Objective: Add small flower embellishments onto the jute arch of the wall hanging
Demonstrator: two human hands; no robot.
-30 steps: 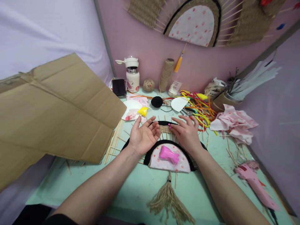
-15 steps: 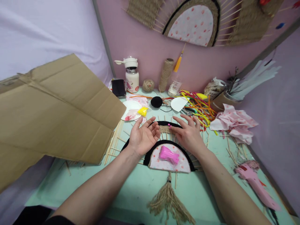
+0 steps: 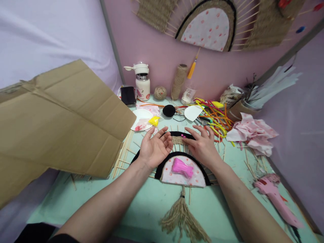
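Note:
A half-round fan craft [image 3: 170, 175] lies on the mint table, with spotted fabric, a black edge, thin wooden spokes and a jute tassel [image 3: 182, 219] at its near end. A bright pink plastic piece [image 3: 182, 167] rests on the fabric. My left hand [image 3: 155, 147] is palm up over the fan's left side, fingers spread, holding nothing. My right hand [image 3: 202, 145] is palm down on the right side, its thumb tip at a small strip of woven jute [image 3: 177, 139] between the spokes.
A large cardboard sheet [image 3: 55, 118] leans over the table's left. At the back stand a white flask [image 3: 142, 81], a black phone [image 3: 128, 95], twine spools [image 3: 178, 80] and coloured pipe cleaners [image 3: 215, 116]. Crumpled pink fabric [image 3: 250, 132] and a pink glue gun [image 3: 274, 199] lie right.
My right hand's fingers have shifted slightly at the woven jute. The left hand and the fan have stayed where they were.

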